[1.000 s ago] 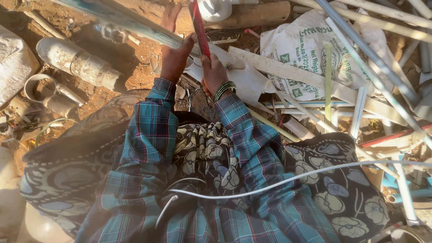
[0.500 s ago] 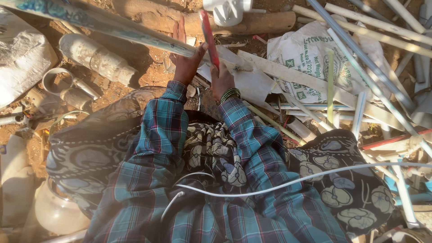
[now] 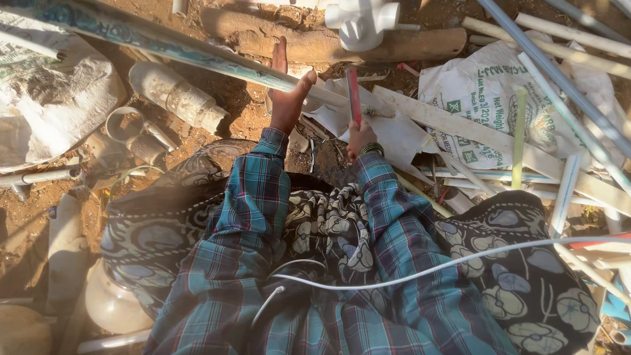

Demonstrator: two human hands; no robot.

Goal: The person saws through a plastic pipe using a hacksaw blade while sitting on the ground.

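So the long grey pipe (image 3: 197, 56) runs slanting across the dirt just beyond the person's knees, and pretty much everything else sits around it. Left hand (image 3: 287, 98) is pressed on it, palm down with fingers stretched over the top, so more pinning than gripping. Right hand (image 3: 360, 135), just on the near side of the pipe, is closed around the red handle of a saw (image 3: 353, 95) that stands up against the pipe. My guess: plastic, so light and stiff but bendy over that length, dusty and a bit slick, best held down close to the saw. It looks dirty, with bluish print along it. A white pipe fitting (image 3: 360, 23) lies beyond the pipe, a white sack (image 3: 483, 92) at its right end.
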